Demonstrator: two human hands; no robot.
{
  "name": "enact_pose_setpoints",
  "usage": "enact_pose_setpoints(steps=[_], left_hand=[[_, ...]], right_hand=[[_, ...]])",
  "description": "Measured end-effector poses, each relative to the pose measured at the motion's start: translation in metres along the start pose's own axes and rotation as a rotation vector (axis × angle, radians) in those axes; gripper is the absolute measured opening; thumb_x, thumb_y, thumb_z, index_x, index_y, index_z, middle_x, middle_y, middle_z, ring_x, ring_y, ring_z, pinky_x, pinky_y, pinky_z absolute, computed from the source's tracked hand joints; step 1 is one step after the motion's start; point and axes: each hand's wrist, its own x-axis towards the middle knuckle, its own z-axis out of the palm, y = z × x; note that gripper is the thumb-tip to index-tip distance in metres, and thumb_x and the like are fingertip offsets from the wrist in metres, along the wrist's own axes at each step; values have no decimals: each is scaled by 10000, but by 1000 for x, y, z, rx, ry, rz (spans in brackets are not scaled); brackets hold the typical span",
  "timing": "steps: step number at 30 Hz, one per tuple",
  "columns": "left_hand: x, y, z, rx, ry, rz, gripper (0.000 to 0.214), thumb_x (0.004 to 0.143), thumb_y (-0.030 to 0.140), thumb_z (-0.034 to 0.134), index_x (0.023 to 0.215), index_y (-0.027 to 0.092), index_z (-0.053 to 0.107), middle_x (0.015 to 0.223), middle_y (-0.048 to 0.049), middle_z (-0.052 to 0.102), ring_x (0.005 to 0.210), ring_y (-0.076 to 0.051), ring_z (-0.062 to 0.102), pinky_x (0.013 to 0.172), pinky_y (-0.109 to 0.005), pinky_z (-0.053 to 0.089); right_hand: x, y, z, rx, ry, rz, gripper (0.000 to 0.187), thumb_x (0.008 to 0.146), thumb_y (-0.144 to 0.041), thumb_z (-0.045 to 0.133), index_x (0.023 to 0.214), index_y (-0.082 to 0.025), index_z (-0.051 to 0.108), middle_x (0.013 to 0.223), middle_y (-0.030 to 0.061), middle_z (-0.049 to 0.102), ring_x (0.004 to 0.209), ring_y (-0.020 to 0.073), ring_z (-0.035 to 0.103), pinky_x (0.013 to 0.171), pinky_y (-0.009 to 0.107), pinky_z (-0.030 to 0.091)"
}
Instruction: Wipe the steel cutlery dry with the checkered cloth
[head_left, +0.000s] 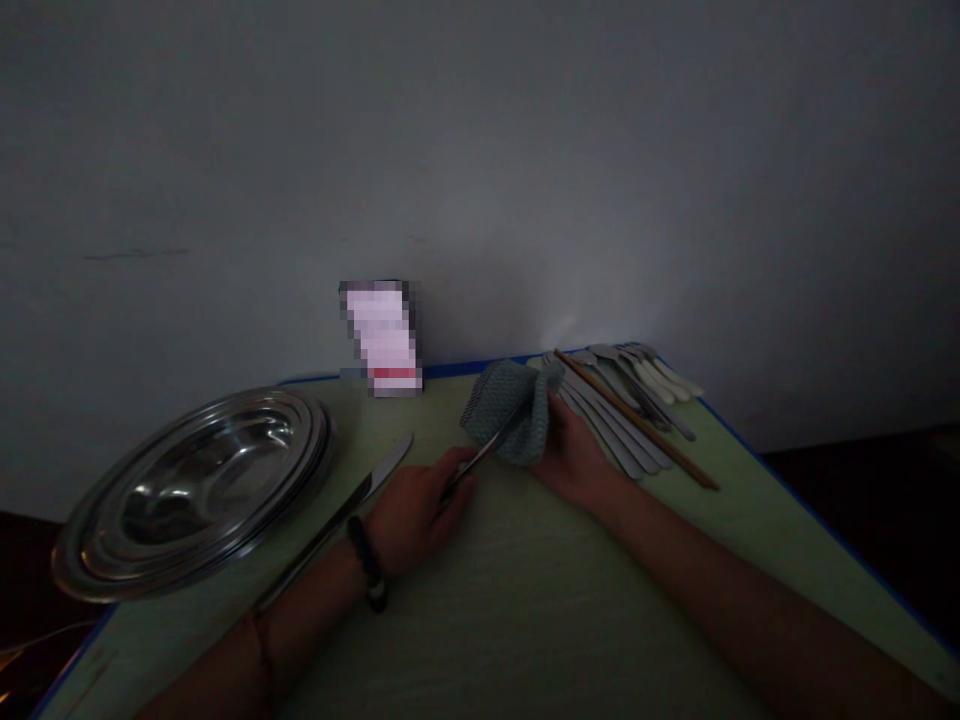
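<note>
Grey wall (pixel 480 150) behind your table (pixel 525 600), your left hand (pixel 412 515) closed around a utensil (pixel 480 462), your right hand (pixel 574 455) clamped on the grey cloth (pixel 510 410) wrapping its tip at 12 o'clock, steel plates (pixel 195 490) at 9 o'clock, cutlery row (pixel 630 410) at 2 o'clock

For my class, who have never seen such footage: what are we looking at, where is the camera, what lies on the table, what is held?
No machine here: one picture from a camera worn on a person's head, looking down at their own bare hands. The left hand grips a metal utensil whose far end sits in a grey cloth held by the right hand. On the green table lie a knife, stacked steel plates, and a row of cutlery with a wooden stick across it. The light is dim.
</note>
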Motion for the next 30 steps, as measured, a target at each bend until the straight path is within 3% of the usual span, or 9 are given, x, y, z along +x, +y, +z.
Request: enact_pose_setpoints(steps=[7, 13, 20, 26, 30], left_hand=[[1, 3, -2, -10, -20, -47, 310, 938, 332, 343, 1164, 183, 494, 727, -27, 687, 629, -195, 658, 534, -261, 429], [2, 4, -2, -11, -19, -77, 286, 926, 362, 382, 1116, 191, 512, 723, -19, 682, 638, -194, 656, 539, -258, 419], [2, 4, -1, -3, -24, -62, 291, 916, 358, 391, 1118, 184, 507, 718, -22, 679, 627, -190, 646, 530, -257, 419], [2, 4, -1, -9, -13, -61, 291, 917, 356, 398, 1125, 186, 510, 732, -25, 685, 625, -191, 647, 539, -264, 427], [2, 4, -1, -21, -13, -60, 282, 914, 348, 406, 1124, 190, 509, 738, -20, 684, 618, -182, 644, 540, -260, 426]], right_hand=[[5, 6, -4, -48, 21, -97, 283, 891, -392, 451, 970, -206, 649, 1036, 55, 690, 1121, 186, 562, 974, 388, 454], [5, 5, -4, -29, -7, -49, 215, 873, -322, 498, 933, -183, 650, 1025, 70, 689, 1118, 185, 565, 971, 373, 460], [2, 4, -4, -26, 66, -38, 168, 878, -240, 486, 929, -173, 632, 987, 59, 693, 1094, 174, 578, 976, 373, 458], [3, 3, -8, -74, -12, -32, 112, 831, -222, 563, 911, -170, 623, 987, 66, 687, 1074, 191, 588, 964, 382, 463], [2, 3, -7, -69, 16, -31, 131, 856, -222, 521, 929, -176, 619, 986, 61, 688, 1071, 185, 588, 961, 381, 467]])
